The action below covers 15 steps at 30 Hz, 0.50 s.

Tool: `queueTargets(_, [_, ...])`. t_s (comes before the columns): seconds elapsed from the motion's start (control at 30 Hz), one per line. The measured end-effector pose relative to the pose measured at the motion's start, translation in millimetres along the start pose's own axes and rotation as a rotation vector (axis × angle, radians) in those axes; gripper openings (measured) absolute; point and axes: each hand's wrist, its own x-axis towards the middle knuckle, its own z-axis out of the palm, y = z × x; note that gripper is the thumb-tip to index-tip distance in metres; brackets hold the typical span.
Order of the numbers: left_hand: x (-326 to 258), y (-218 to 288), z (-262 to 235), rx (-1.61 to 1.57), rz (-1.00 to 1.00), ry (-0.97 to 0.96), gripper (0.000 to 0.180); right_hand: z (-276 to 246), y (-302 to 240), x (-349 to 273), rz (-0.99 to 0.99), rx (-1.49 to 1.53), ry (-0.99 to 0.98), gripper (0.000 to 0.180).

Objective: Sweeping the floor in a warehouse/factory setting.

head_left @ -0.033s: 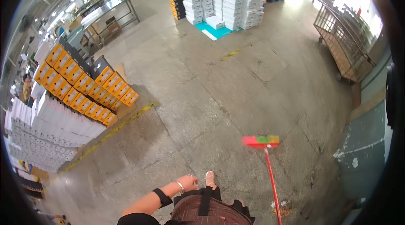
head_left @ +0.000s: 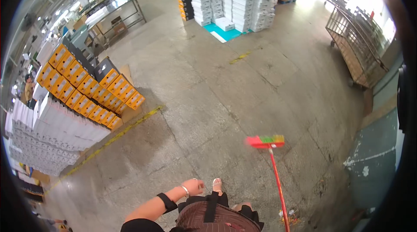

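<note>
My left hand hangs in front of my body with its fingers curled closed, and I see nothing in it. A bracelet circles its wrist, and a black band sits higher on the forearm. To the right, a push broom has a red, green and yellow head on the concrete floor. Its red handle runs back past the lower edge. My right hand is out of view. A small heap of litter lies beside the handle, near the lower edge.
On the left, orange-fronted boxes stand by stacks of white boxes, along a yellow floor line. More white box stacks rise at the far middle. A wheeled cage cart and a grey-green panel border the right.
The broom head has shifted slightly left and away from me, its handle tilting with it. The view has moved a little. My left hand keeps nearly the same place.
</note>
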Motion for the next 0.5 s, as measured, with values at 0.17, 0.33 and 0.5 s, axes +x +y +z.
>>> queueTargets(0.17, [8.1,-48.0,-83.6,-0.228,-0.121,0.249,0.023,-130.6,-158.0,248.2,0.206,0.154,-0.005,0.037])
queueTargets(0.33, [7.9,-104.4,-90.2,-0.357,-0.31,0.437,0.022,-214.9,-328.5,463.8,0.028,0.219,-0.038,0.045])
queueTargets(0.5, [18.0,-128.0,-86.1,-0.392,-0.65,0.296,0.028,-268.7,-492.9,675.8,-0.164,0.184,-0.074,0.045])
